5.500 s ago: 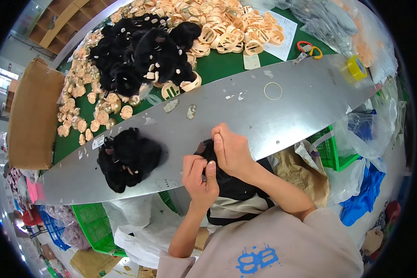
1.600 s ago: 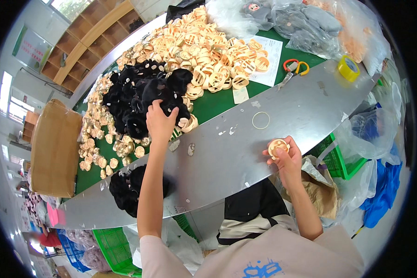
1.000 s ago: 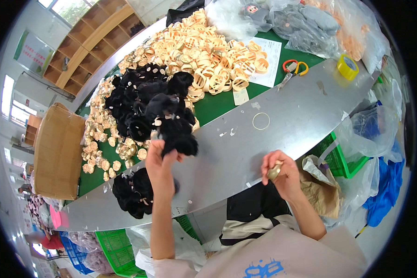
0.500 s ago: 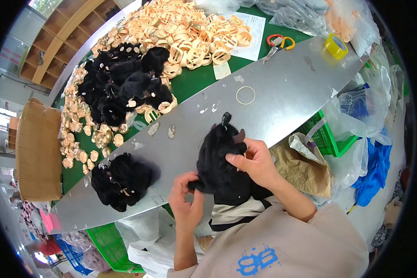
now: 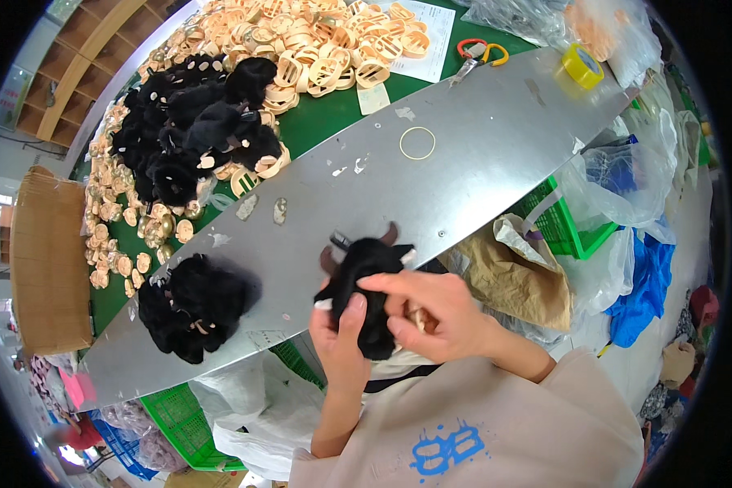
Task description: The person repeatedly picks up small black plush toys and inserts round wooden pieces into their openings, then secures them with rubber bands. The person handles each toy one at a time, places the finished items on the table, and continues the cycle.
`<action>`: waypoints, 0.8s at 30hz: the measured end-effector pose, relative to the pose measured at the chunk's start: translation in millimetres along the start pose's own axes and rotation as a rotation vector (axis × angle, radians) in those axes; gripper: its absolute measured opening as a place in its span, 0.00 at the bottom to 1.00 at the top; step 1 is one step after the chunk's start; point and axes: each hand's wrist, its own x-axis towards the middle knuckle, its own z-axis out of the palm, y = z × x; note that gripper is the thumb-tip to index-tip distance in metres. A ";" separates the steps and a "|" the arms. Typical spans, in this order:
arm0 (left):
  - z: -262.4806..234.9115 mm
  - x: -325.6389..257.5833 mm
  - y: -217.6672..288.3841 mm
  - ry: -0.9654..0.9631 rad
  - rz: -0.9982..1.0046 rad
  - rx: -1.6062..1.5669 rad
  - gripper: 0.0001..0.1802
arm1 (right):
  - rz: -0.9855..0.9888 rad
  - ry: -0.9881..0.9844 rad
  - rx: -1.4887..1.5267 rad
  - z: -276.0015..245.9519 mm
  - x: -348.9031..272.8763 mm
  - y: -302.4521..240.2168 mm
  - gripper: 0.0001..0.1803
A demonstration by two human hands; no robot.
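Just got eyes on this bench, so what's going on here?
A person is working on a black plush piece with brown horn-like bits, at the near edge of the metal strip. Their left hand grips it; their right hand has its index finger against it, with a small cream piece showing by the curled fingers. More black plush lies on the strip to the left. Behind, a black plush heap sits among cream plastic parts.

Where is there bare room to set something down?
On the metal strip, one mostly bare patch lies between the thin ring and the yellow tape; a smaller one between the held black plush and the plush bundle at left. The green table beyond is crowded with black plush pieces and cream plastic parts.
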 end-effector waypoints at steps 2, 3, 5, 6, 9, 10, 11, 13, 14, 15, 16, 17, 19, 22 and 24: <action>0.4 -0.3 0.4 -0.032 -0.020 -0.106 0.19 | 0.143 0.226 0.065 2.1 -7.9 12.7 0.20; 3.4 -1.4 3.1 -0.040 -0.033 -0.151 0.19 | 0.178 0.308 0.099 2.0 -5.2 17.7 0.19; 3.1 -3.5 3.6 -0.059 -0.068 -0.207 0.19 | 0.238 0.332 0.210 -3.9 -0.2 23.9 0.18; -1.5 -5.0 -0.2 -0.071 -0.091 -0.216 0.19 | 0.241 0.284 0.225 -2.1 -2.6 27.2 0.18; -10.4 -8.1 -5.1 -0.156 -0.168 -0.274 0.20 | 0.251 0.135 0.211 3.3 -9.2 34.9 0.16; -12.4 -9.0 -6.0 -0.190 -0.195 -0.299 0.20 | 0.153 0.079 0.129 0.4 -7.4 32.5 0.13; -11.3 -8.4 -5.0 -0.129 -0.243 -0.298 0.23 | 0.118 0.089 0.133 0.0 -6.9 30.7 0.12; -14.3 -13.8 -5.3 -0.201 -0.243 -0.314 0.26 | 0.086 0.113 0.152 2.0 -5.0 27.7 0.11; -15.7 -15.6 -4.1 -0.239 -0.242 -0.323 0.28 | 0.088 0.127 0.166 3.7 -2.9 24.9 0.10; -20.6 -12.9 -6.3 -0.308 -0.216 -0.253 0.33 | 0.089 0.142 0.179 3.9 -2.1 23.8 0.10; -22.6 -12.8 -5.2 -0.288 -0.205 -0.205 0.33 | 0.101 0.132 0.170 3.1 -2.3 22.8 0.11; -24.2 -13.2 -3.8 -0.268 -0.194 -0.157 0.34 | 0.113 0.120 0.161 2.2 -2.7 21.8 0.11; -24.2 -14.0 -1.5 -0.227 -0.137 -0.125 0.32 | 0.177 0.099 0.147 -0.3 -3.0 18.3 0.11; -23.8 -16.0 -0.7 -0.065 -0.176 -0.212 0.34 | 0.247 0.102 0.136 -5.6 -7.1 17.7 0.12; -15.7 -17.5 0.9 -0.082 -0.148 -0.306 0.38 | 0.168 0.146 0.146 -5.1 -11.3 26.9 0.13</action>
